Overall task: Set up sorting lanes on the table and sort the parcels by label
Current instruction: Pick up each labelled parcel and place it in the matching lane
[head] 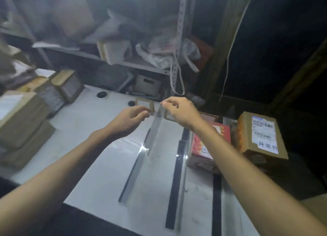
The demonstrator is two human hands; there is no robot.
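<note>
1. Head view: the right hand [180, 112] pinches the lifted far end of a pale strip [154, 129]. The left hand [131, 119] pinches a cardboard frame [145, 103] just beside it.
2. Lane set-up seems in hand. Next, the strip end needs pressing flat on the tabletop [99, 147], parallel to the dark strip [177, 182].
3. Parcels wait at both edges. The brown parcel [261, 135] reads "异常件", and the red parcel [208, 143] has partly hidden writing.

Cluttered metal shelf [141, 66], dangling cord [230, 48]
</note>
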